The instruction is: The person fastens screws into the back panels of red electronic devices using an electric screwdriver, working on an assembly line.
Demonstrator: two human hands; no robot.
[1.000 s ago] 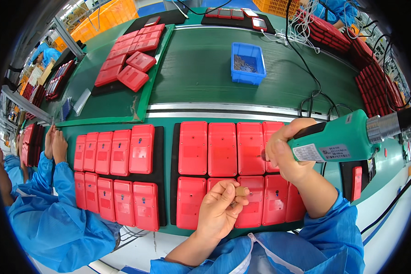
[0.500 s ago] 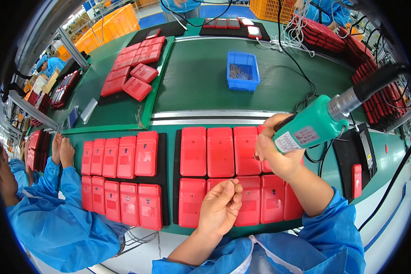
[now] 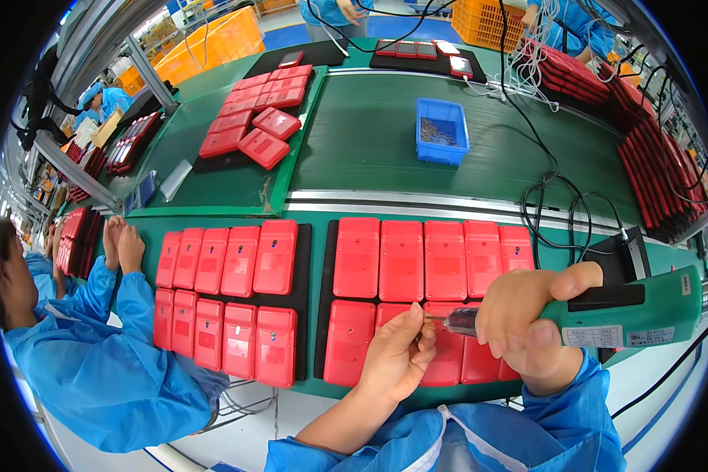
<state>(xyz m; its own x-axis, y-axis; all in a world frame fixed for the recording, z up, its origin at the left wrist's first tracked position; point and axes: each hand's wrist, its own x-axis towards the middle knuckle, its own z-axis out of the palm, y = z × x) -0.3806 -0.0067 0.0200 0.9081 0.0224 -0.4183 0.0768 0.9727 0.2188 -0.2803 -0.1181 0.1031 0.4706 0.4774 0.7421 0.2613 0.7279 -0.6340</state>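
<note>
My right hand (image 3: 519, 315) grips a green electric screwdriver (image 3: 645, 311), held nearly level with its tip pointing left. The thin bit (image 3: 436, 318) reaches the fingertips of my left hand (image 3: 397, 350). Those fingers are pinched together, with small dark metal bits, apparently screws (image 3: 418, 338), partly hidden among them. Both hands are above two rows of red plastic device housings (image 3: 358, 256), lying on a black mat (image 3: 328, 307). My hands and the tool cover part of the nearer row.
A blue bin (image 3: 442, 153) of small metal parts stands on the green belt (image 3: 354, 157). To the left are more red housings (image 3: 275, 256) and a co-worker in blue (image 3: 102, 362). A black cable (image 3: 539, 149) hangs at right; stacked red housings (image 3: 661, 177) stand beyond.
The screwdriver has swung from upright-tilted to nearly level, and its bit has come to my left fingertips. My left hand stays pinched. The whole view has shifted slightly.
</note>
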